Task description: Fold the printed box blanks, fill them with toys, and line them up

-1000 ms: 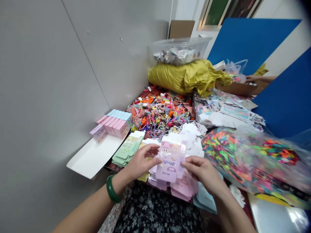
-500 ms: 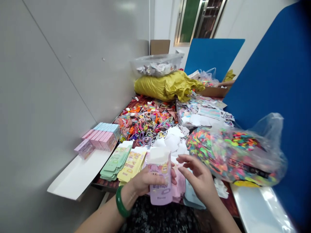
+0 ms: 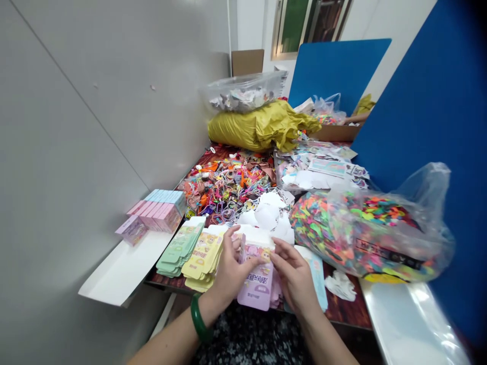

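A purple printed carton [image 3: 257, 289], with cartoon figures and a white top flap, is held over the table's front edge. My left hand [image 3: 229, 274] grips it from the left, thumb across its front and fingers behind. At its right edge, near the top, my right hand [image 3: 299, 279] has thumb and fingers closed on the side. Stacks of flat green cartons [image 3: 181, 251] and yellow cartons [image 3: 204, 253] lie to the left of my hands. Partly hidden beneath them is a pink-purple stack, and light blue cartons [image 3: 319, 276] show at the right.
Behind my hands lie white paper pieces [image 3: 268, 213] and a heap of colourful small cords and trinkets [image 3: 232, 185]. A clear bag of bright pieces [image 3: 365, 238] stands right. Filled small boxes [image 3: 162, 213] sit on a white tray [image 3: 122, 274] by the wall.
My right hand has moved in from the right and now meets the carton's edge. My left hand has shifted its grip higher, and the carton has risen slightly in view.
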Demonstrator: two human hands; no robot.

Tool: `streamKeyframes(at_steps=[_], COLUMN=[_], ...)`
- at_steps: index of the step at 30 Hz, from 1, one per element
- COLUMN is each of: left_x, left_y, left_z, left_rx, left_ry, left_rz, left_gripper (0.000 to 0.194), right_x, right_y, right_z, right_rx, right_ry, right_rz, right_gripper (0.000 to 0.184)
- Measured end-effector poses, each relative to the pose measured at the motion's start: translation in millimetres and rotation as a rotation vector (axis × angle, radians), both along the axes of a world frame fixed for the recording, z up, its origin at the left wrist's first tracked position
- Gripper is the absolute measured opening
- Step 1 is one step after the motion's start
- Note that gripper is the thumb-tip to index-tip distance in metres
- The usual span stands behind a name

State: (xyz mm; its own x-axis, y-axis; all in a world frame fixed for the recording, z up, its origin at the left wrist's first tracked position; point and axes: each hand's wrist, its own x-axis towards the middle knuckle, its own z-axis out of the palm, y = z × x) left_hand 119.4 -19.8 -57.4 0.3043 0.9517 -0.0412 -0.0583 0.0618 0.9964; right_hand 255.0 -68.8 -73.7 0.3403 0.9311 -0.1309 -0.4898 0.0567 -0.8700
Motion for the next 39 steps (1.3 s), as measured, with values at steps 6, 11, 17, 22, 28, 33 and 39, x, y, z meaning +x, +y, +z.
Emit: streamKeyframes(at_steps=[6, 11, 17, 22, 28, 33, 39], left_x=[-5.0, 2.5, 5.6, -0.5, -12.9, -20.1, -23.7], left_y=[6.2, 4.9, 10.0, 20.6, 14.7, 9.6, 11.5], left_z=[-2.2, 6.3, 0.5, -4.0, 2.7, -0.4, 1.9], left_rx=[0.252, 0.056, -0.084, -0.029, -0.419, -0.572, -0.456], left_ry=[0.318, 0.119, -0.023, 0.098, -0.257, -0.219, -0.138], left_rz=[-0.009, -0.048, -0.06, -0.05, -0.432, -0.58, -0.662], left_gripper=[0.049, 0.055, 0.027, 0.029, 0.072, 0.046, 0.043], right_x=[-7.1, -4.0, 0.8, 10.9, 23.0, 21.3, 19.3], right_y=[-1.2, 0.4, 1.5, 4.6, 6.5, 5.1, 5.8], right_z=[-2.2, -2.8, 0.0, 8.7, 17.6, 21.2, 30.7], right_rx=[-0.039, -0.044, -0.084, -0.009, 0.075, 0.271, 0.045], right_ry=[-0.055, -0.013, -0.062, -0.472, -0.57, -0.772, -0.651], right_rz=[-0.029, 0.016, 0.036, 0.115, 0.129, 0.128, 0.264], right_gripper=[0.036, 0.035, 0.037, 0.021, 0.025, 0.011, 0.009])
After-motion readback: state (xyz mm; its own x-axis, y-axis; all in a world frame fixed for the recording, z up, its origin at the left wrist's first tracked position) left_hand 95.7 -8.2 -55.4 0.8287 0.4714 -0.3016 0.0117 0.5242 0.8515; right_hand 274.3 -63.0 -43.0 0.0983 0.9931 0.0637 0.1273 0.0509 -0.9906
